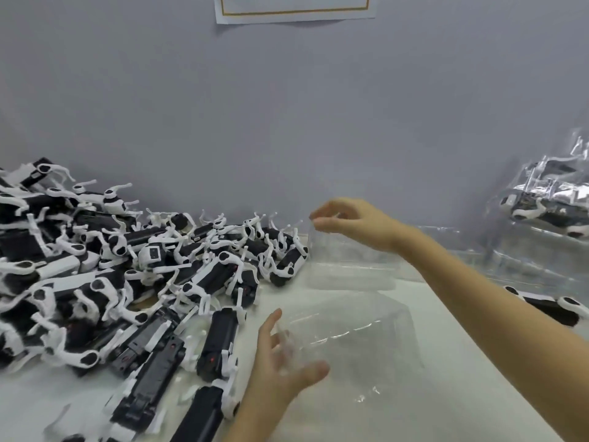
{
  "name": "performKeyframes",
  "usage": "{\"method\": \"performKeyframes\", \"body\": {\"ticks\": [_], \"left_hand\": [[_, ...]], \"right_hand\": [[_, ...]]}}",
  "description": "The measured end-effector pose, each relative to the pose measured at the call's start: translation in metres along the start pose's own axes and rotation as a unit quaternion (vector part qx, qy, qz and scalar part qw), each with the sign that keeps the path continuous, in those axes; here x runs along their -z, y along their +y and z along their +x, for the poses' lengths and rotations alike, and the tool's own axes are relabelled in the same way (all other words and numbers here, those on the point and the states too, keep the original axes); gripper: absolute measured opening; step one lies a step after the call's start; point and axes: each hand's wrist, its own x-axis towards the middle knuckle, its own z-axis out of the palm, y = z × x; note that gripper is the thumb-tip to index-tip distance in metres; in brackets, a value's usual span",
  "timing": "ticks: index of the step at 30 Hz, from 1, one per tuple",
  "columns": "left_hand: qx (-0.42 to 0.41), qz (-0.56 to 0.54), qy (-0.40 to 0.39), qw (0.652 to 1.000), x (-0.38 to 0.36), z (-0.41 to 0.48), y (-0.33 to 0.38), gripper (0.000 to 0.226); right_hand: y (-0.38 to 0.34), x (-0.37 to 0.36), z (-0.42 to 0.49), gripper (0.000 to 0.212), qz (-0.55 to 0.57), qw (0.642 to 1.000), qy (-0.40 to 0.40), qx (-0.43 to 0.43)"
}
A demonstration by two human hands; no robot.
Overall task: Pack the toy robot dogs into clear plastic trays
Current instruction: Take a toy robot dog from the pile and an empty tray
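A grey wall [287,106] fills the upper half of the view, with the lower edge of a sheet of paper [293,9] stuck to it at the top. Below it runs the white counter [414,409]. Its left side is buried under a loose heap of black-and-white toy dogs [127,282], legs tangled, lying close to the work spot, likely so that each one is a short reach away. At the far right stands a stack of filled trays [548,212] with dogs showing through the clear plastic, set apart from the heap, probably to keep finished work out of the way.

Two empty clear trays lie between heap and stack. The near tray [357,339] rests on the counter in front of the person. The far tray [350,266] stands tipped up just beside the edge of the heap.

The right hand [347,224] pinches the far tray's upper left corner between thumb and fingertips, seemingly to lift or separate it. The left hand [280,355] is spread wide, fingers fairly straight against the near tray's left end, apparently steadying it; blur hides any firmer hold.

One stray dog [548,307] lies beyond the right forearm
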Motion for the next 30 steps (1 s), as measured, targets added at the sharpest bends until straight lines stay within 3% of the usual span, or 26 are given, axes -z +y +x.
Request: {"method": "performKeyframes", "body": {"ticks": [3,5,7,9,12,14,16,19,23,26,28,30], "left_hand": [[0.062,-0.071,0.012,0.995,0.002,0.002,0.016,0.115],[0.102,-0.082,0.049,0.99,-0.005,-0.001,0.032,0.101],[0.096,-0.098,0.039,0.99,-0.006,-0.009,0.048,0.073],[0.031,-0.123,0.057,0.99,-0.002,-0.013,0.062,0.061],[-0.076,-0.056,0.068,0.993,0.0,-0.027,0.084,0.052],[-0.164,0.066,0.074,0.981,-0.004,-0.042,0.09,0.045],[-0.228,0.111,0.088,0.963,-0.01,-0.058,0.097,0.045],[-0.244,0.135,0.116,0.953,-0.018,-0.068,0.108,0.04],[-0.224,0.224,0.13,0.94,-0.019,-0.066,0.112,0.039],[-0.25,0.27,0.097,0.925,-0.019,-0.063,0.113,0.025],[-0.302,0.336,0.074,0.889,-0.017,-0.059,0.11,0.025],[-0.38,0.398,0.115,0.827,-0.012,-0.051,0.102,0.028]], "right_hand": [[-0.007,-0.01,-0.06,0.057,-0.113,0.972,-0.193,-0.069],[0.001,-0.021,-0.086,0.061,-0.221,0.95,-0.204,-0.082],[0.005,-0.027,-0.103,0.057,-0.23,0.961,-0.138,-0.065],[0.009,-0.024,-0.114,0.058,-0.014,0.997,-0.025,-0.074],[0.013,-0.017,-0.124,0.047,0.286,0.949,0.089,-0.104],[0.01,-0.018,-0.134,0.049,0.385,0.911,0.067,-0.133],[0.009,-0.023,-0.143,0.05,0.451,0.88,0.022,-0.145],[0.007,-0.026,-0.152,0.053,0.498,0.853,0.001,-0.157],[0.003,-0.021,-0.162,0.045,0.396,0.91,0.009,-0.123],[-0.003,-0.018,-0.168,0.042,0.323,0.941,0.022,-0.101],[-0.006,-0.016,-0.171,0.041,0.284,0.954,0.04,-0.09],[-0.007,-0.013,-0.175,0.038,0.248,0.964,0.059,-0.08]]}}
